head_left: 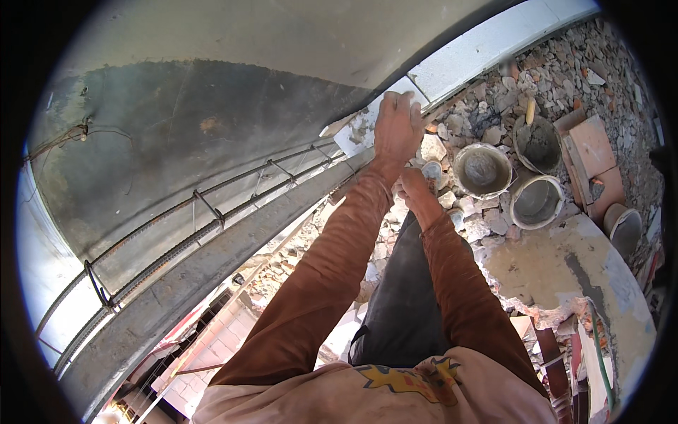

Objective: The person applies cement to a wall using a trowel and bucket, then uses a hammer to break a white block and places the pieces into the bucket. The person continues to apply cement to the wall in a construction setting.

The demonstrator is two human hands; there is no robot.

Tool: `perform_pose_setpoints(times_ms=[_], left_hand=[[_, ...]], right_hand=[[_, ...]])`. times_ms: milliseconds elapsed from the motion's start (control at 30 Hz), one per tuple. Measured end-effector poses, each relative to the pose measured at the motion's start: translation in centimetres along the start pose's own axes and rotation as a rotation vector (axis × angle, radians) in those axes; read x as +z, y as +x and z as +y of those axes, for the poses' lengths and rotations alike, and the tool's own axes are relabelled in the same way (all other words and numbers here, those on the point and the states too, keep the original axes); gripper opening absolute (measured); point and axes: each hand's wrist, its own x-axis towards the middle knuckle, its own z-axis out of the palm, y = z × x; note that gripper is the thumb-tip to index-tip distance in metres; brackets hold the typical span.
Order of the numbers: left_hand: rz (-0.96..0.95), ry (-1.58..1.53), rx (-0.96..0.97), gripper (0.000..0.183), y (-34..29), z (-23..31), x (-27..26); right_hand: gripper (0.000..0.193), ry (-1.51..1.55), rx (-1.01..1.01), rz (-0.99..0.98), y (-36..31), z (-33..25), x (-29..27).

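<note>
Both hands of a worker in brown sleeves meet at the end of a white block course on a rubble-strewn site.

The left hand [397,128] lies over the white block [361,132] at the dark wall's [212,106] foot, fingers extended; whether it grips cannot be told. The right hand [418,192], just below, has curled fingers, its contents hidden. Steel reinforcing bars [205,201] run to the left; round buckets [551,189] stand right, among rubble [494,220].

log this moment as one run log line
left hand: at white rectangular block | right hand: near left wrist, grip unclear | nearby: round grey buckets, stone rubble
</note>
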Motion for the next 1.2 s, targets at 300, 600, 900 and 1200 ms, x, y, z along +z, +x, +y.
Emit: perform_pose_setpoints(times_ms=[300,600,900,1200], left_hand=[[0.155,-0.124,-0.474,0.031,-23.1,1.4,-6.7],[0.274,-0.402,-0.851,0.021,-29.6,-3.8,-8.4],[0.158,-0.991,-0.918,0.026,-21.8,-6.2,-8.9],[0.156,-0.799,-0.933,0.016,-22.8,-9.5,-4.7]], right_hand=[[0.011,-0.195,0.026,-0.042,-0.7,-4.1,4.5],[0.012,-0.808,-0.7,-0.082,-7.1,-1.5,9.0],[0.031,-1.141,-0.939,-0.137,-14.0,5.6,5.2],[0.026,-1.127,-0.757,-0.2,-16.2,12.2,0.9]])
